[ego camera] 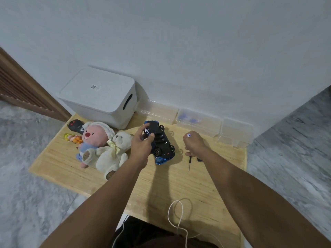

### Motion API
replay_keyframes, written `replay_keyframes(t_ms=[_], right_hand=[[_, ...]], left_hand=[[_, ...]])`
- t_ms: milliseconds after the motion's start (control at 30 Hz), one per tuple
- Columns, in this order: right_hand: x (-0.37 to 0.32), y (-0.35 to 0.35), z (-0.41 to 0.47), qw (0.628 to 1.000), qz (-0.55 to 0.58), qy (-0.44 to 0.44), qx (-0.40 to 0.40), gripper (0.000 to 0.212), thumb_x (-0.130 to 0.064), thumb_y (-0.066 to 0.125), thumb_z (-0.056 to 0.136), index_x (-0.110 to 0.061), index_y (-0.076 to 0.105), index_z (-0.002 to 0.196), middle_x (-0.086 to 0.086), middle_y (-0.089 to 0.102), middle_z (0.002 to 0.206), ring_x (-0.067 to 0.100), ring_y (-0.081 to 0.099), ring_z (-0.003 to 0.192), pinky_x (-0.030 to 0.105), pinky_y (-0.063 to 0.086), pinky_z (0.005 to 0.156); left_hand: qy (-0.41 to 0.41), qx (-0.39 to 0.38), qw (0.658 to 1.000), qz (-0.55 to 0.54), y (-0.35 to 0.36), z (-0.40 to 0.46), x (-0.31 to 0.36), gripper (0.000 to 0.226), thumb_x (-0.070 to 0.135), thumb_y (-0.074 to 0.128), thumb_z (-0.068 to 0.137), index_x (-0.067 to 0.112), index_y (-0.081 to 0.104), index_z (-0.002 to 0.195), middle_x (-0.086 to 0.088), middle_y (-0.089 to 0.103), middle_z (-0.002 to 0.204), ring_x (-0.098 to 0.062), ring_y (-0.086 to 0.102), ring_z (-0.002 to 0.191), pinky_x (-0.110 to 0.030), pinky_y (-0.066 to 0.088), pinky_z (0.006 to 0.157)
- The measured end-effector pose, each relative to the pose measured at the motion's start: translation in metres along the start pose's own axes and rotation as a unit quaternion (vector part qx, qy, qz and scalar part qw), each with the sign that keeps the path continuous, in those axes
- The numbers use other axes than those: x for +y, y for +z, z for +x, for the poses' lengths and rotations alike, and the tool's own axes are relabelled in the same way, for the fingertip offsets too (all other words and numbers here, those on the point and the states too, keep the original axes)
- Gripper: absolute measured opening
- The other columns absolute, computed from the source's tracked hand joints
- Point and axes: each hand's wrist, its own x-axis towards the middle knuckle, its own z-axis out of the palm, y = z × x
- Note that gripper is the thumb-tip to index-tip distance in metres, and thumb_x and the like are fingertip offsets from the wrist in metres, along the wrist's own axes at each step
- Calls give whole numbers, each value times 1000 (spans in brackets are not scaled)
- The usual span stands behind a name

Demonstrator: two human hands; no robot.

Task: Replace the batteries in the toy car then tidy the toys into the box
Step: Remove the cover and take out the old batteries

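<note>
A blue and black toy car (162,142) is turned on its side, underside facing right, above the wooden board (154,185). My left hand (141,145) grips it at the rear wheel. My right hand (194,143) is closed around a small screwdriver (189,162), its white cap sticking up from the fist and its thin shaft pointing down at the board. The white lidded box (100,96) stands closed at the back left. Left of the car lie a pink plush (93,138), a white teddy bear (114,154), a black remote (76,126) and a small yellow-orange figure (72,138).
Three clear plastic containers (198,121) line the wall behind the board; the middle one holds small blue pieces. A white cable (177,219) loops over the board's near edge. Grey marbled floor surrounds the board, with a wooden door frame at the far left.
</note>
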Motion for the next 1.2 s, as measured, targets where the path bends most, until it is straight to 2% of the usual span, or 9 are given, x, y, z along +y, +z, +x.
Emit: replay_keyframes(t_ms=[67,200,300,467,633,800,900,1033,1200], right_hand=[[0,-1,2,1000,17,9,20,14,-9,38,94,-10,52,93,11,50,87,26,52,71,40,58,68],[5,-13,4,997,50,10,54,19,0,40,91,-10,47,76,9,46,79,26,49,70,42,58,69],[14,-25,4,996,72,2,57,21,-3,46,92,-14,50,75,7,48,78,25,51,73,40,58,69],[21,-33,-4,994,111,11,10,9,-9,53,93,-15,59,95,6,55,84,17,52,62,32,54,61],[20,-28,-13,994,100,-21,-51,14,-4,57,88,-12,64,96,9,57,80,17,50,58,25,39,48],[18,-23,-19,992,77,-70,-76,10,-9,60,89,-18,65,90,4,58,74,15,48,58,26,32,48],[16,-25,-23,991,73,-89,-63,6,-11,62,90,-17,65,91,0,56,67,13,46,55,20,32,43],[17,-31,-23,991,77,-103,-40,7,-10,63,89,-15,66,94,-2,56,66,10,48,54,15,35,40],[20,-37,-22,990,86,-112,-24,9,-8,65,88,-14,68,94,-2,60,76,7,51,58,15,40,48]], left_hand=[[-1,-4,1000,3,1,2,0,41,2,53,96,29,56,125,-13,64,115,-19,66,84,-40,59,67],[-8,-9,1000,13,6,5,-2,41,3,54,95,32,58,124,-15,64,118,-24,66,91,-54,56,82],[-6,-16,999,29,12,6,-4,44,4,53,96,32,56,129,-15,64,118,-24,65,92,-55,56,85],[-8,-39,998,40,21,4,-6,45,4,50,98,32,51,133,-15,62,118,-23,65,92,-52,57,82],[-6,-58,997,49,30,3,-10,42,4,49,98,34,46,128,-18,62,110,-23,65,84,-44,59,70],[-25,-43,998,43,39,4,-11,50,8,53,97,26,29,138,-15,58,118,-21,62,89,-52,52,87],[-56,-43,996,45,42,5,-10,41,15,55,98,7,42,136,-14,61,122,-18,63,88,-46,53,84],[-93,-85,991,41,45,5,-12,37,26,57,96,-5,63,116,-16,70,105,-21,69,83,-33,57,74],[-121,-108,986,46,52,7,-16,46,40,63,90,1,63,114,-14,71,109,-28,69,95,-45,56,88]])
